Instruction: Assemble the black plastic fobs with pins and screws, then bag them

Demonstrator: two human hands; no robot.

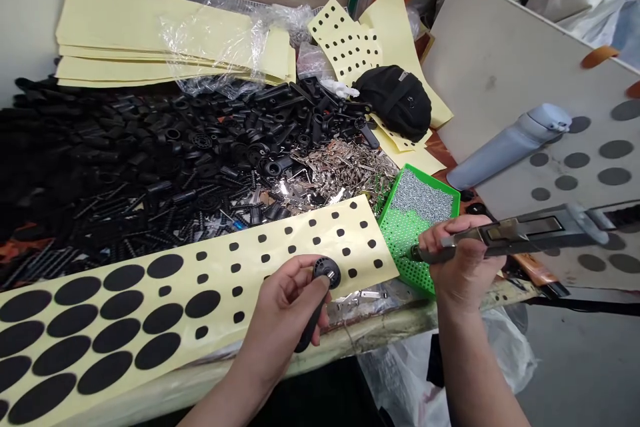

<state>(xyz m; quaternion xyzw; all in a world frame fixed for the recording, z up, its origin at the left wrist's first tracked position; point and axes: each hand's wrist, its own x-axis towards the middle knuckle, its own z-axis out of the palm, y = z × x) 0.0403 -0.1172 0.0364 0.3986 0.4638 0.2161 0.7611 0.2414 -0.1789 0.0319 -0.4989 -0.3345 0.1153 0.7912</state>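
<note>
In our left grip (285,307) we have the thumb and fingers clamped on a black plastic part (321,265), its round head up at the fingertips and its handle slanting down below the palm; a small metal piece (331,275) shows at the thumb tip. Our right grip (463,270) is wrapped around a grey power screwdriver (530,228), whose tip points left over a green tray (404,230). That tray sits just left of and beyond the right grip, with a heap of small silver screws (421,195) in its far part and a plate full of holes in the near part. Under and to the left of our left grip lies a yellow sheet (249,255) bearing small black dots, with large black discs (117,277) farther left. Beyond the left grip, on the counter (345,341), we see a pile of metal clips (340,170) and, to their left, a broad mound of black plastic pieces (200,127). Past that mound is a stack of yellow sheets (107,17), partly covered by clear wrap (213,40). Beyond the right grip, a grey-blue bottle (500,150) stands tilted by a pale board (480,60); a black pouch (395,101) lies farther left.
</note>
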